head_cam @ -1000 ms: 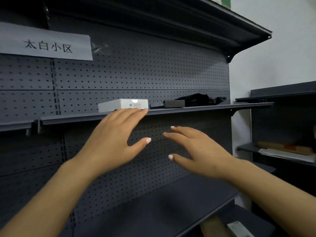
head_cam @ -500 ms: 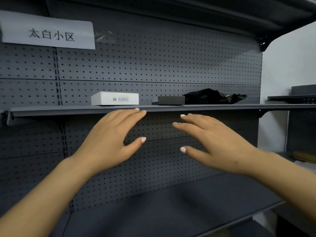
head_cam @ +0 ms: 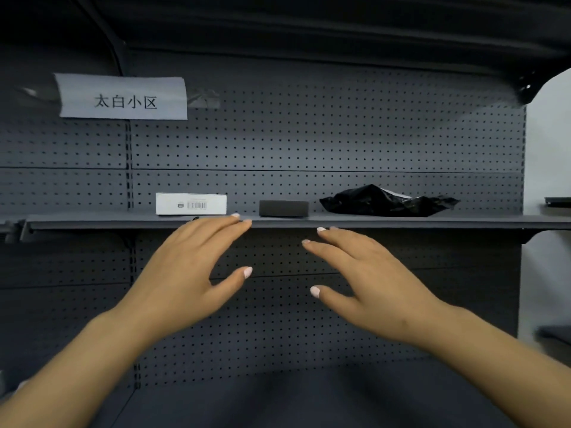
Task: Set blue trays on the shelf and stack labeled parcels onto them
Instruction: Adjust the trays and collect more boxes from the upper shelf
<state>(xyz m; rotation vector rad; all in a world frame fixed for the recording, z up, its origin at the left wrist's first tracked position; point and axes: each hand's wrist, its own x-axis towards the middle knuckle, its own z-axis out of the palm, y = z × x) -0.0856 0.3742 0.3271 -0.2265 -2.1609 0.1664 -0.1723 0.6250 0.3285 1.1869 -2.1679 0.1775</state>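
Right now both hands, left (head_cam: 185, 273) and right (head_cam: 370, 282), hover with fingers spread, released, below the shelf (head_cam: 370, 223) carrying a white labeled parcel (head_cam: 191, 203).

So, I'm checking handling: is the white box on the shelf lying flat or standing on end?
Flat. The white box rests on its broad face on the shelf, wider than tall, barcode side facing out.

Both hands (head_cam: 278, 273) (fingers straight) reach toward the shelf (head_cam: 401, 224).
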